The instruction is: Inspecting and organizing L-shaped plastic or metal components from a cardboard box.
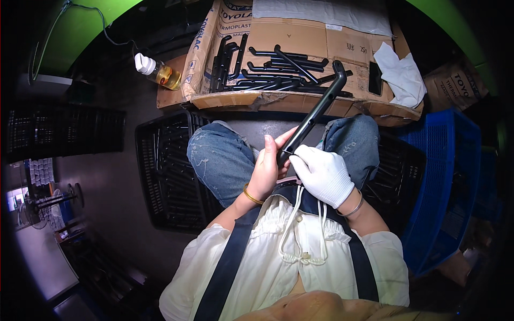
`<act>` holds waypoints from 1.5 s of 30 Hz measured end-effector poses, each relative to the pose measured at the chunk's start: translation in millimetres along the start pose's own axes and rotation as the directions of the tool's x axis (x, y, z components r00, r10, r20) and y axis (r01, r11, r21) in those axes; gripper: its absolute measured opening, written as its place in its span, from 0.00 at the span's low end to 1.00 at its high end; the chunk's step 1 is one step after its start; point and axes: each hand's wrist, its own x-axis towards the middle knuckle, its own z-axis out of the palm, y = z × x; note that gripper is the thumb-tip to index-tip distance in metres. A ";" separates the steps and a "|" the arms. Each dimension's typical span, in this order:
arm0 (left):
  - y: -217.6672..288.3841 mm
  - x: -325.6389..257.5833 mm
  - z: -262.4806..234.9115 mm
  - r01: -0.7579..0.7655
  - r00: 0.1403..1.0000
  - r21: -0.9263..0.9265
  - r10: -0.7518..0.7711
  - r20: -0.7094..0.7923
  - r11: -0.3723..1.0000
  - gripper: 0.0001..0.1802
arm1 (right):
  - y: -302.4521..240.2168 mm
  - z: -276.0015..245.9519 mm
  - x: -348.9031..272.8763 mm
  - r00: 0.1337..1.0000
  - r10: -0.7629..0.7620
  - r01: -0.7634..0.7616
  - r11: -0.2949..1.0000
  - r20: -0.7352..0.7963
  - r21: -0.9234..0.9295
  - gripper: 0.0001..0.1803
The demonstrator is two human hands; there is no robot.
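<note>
Both hands clamp the lower end of a long black plastic handle (313, 115) over the lap: bare left hand (267, 168) wraps it, gloved right hand (323, 174) pinches beside. Beyond, cardboard tray (278, 99) w/ more black parts (267, 69), white cloth (402, 75), bottle (158, 70) at left.

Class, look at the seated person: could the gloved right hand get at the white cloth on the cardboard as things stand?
Probably yes, but not at once: the right hand works at the black handle part. Nothing blocks the way to the white cloth.
</note>
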 end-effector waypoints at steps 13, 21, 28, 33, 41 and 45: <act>-1.4 1.4 0.6 0.070 0.997 -0.073 -0.071 -0.013 0.995 0.41 | -7.6 -8.6 1.2 0.998 0.001 0.003 0.999 0.058 -0.054 0.09; 1.4 -0.6 0.7 0.050 0.998 -0.014 -0.051 -0.043 0.999 0.39 | -8.1 -8.3 3.0 0.998 -0.004 0.007 0.999 0.066 -0.054 0.09; -2.0 1.7 -3.2 0.061 0.998 -0.012 -0.061 -0.013 0.998 0.40 | -6.1 -8.6 4.5 0.996 0.001 0.001 1.000 0.084 -0.024 0.10; -2.0 2.4 -1.3 0.055 0.998 0.002 -0.055 -0.027 0.999 0.39 | -4.3 -5.7 4.2 0.995 0.005 -0.004 1.000 0.095 -0.018 0.10; 0.7 -0.3 -2.2 0.027 1.000 0.059 -0.026 -0.004 0.998 0.40 | -5.7 -5.5 2.4 0.996 0.012 -0.012 1.000 0.094 0.004 0.09; -1.3 1.1 -3.3 -0.040 0.999 0.158 0.041 -0.008 0.987 0.41 | -7.1 -7.2 3.9 0.995 0.025 -0.024 1.000 0.095 -0.003 0.09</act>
